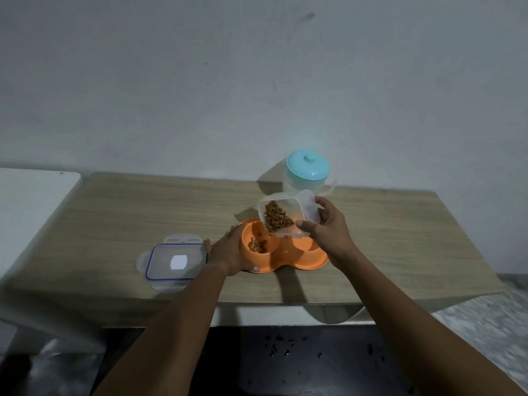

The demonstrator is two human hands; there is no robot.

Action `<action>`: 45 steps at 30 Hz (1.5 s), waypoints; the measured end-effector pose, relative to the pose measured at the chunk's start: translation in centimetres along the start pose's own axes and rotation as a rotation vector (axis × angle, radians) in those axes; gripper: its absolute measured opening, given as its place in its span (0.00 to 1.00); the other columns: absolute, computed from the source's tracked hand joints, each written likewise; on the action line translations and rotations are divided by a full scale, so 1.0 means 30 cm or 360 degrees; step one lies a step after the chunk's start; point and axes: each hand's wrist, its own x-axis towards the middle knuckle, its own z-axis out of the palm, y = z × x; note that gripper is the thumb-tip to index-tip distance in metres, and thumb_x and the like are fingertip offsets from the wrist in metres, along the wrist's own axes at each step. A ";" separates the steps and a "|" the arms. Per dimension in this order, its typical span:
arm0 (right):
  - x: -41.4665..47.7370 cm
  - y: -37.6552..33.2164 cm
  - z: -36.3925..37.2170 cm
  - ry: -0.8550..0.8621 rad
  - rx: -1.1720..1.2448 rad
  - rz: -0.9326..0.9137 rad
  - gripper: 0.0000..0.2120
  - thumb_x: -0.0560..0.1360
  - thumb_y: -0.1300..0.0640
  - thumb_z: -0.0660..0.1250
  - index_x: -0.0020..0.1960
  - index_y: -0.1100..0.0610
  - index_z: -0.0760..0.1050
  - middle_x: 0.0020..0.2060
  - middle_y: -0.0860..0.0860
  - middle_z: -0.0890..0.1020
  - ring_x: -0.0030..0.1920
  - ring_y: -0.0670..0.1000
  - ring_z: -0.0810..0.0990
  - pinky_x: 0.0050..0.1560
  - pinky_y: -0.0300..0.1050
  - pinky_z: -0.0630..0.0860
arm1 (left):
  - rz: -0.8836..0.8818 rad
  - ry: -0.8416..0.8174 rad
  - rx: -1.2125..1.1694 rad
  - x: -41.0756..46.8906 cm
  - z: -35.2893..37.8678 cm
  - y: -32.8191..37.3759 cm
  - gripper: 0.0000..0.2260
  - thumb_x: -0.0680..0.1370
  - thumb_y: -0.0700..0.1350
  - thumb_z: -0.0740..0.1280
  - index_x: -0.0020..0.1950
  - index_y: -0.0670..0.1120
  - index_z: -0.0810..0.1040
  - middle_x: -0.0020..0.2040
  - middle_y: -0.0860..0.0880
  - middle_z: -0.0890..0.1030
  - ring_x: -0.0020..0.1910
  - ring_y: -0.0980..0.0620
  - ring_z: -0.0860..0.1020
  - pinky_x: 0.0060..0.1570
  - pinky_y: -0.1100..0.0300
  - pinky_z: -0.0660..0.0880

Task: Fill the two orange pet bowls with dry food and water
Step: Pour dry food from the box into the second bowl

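An orange double pet bowl (pixel 288 260) sits on the wooden table (pixel 143 212). Its left well (pixel 258 244) holds a small heap of brown kibble; the right well (pixel 307 245) looks empty and is partly hidden. My right hand (pixel 328 224) grips a clear plastic food container (pixel 285 212), tilted mouth-down over the left well, with kibble piled toward its opening. My left hand (pixel 228 250) lies against the bowl's left rim, fingers curled around its edge. A clear water jug with a turquoise lid (pixel 308 167) stands behind the bowl near the wall.
The container's clear lid with a blue seal (pixel 175 261) lies flat to the left of my left hand. A white surface (pixel 31 207) adjoins the table's left end. The wall runs right behind the table. Dark floor with scattered specks lies below the front edge.
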 end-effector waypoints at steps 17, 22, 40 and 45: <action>0.007 -0.015 0.004 0.0014 0.0005 0.0039 0.35 0.68 0.63 0.79 0.71 0.52 0.72 0.61 0.57 0.82 0.60 0.59 0.83 0.57 0.64 0.83 | -0.0047 -0.0029 0.0031 0.020 0.015 -0.021 0.55 0.54 0.61 0.80 0.74 0.66 0.52 0.76 0.54 0.64 0.75 0.45 0.64 0.71 0.32 0.41; 0.011 -0.011 0.003 -0.0009 -0.0001 0.0039 0.33 0.71 0.67 0.77 0.71 0.51 0.71 0.62 0.57 0.82 0.60 0.58 0.83 0.58 0.62 0.82 | -0.0030 -0.0002 0.0034 0.019 0.014 -0.013 0.53 0.55 0.61 0.80 0.74 0.65 0.54 0.75 0.54 0.67 0.74 0.45 0.65 0.70 0.32 0.38; 0.015 0.003 -0.010 -0.0039 0.0036 0.0032 0.32 0.70 0.70 0.76 0.69 0.51 0.72 0.61 0.58 0.83 0.60 0.58 0.83 0.57 0.59 0.83 | -0.0029 0.0001 0.0039 0.015 0.012 -0.012 0.55 0.54 0.62 0.80 0.75 0.64 0.53 0.75 0.54 0.66 0.73 0.45 0.66 0.69 0.32 0.37; 0.017 0.003 -0.010 -0.0055 0.0031 0.0023 0.32 0.71 0.69 0.76 0.68 0.48 0.72 0.61 0.57 0.83 0.60 0.57 0.83 0.57 0.61 0.83 | -0.0024 0.0004 0.0055 0.014 0.012 -0.008 0.55 0.55 0.62 0.80 0.75 0.65 0.53 0.74 0.54 0.67 0.74 0.45 0.66 0.70 0.31 0.38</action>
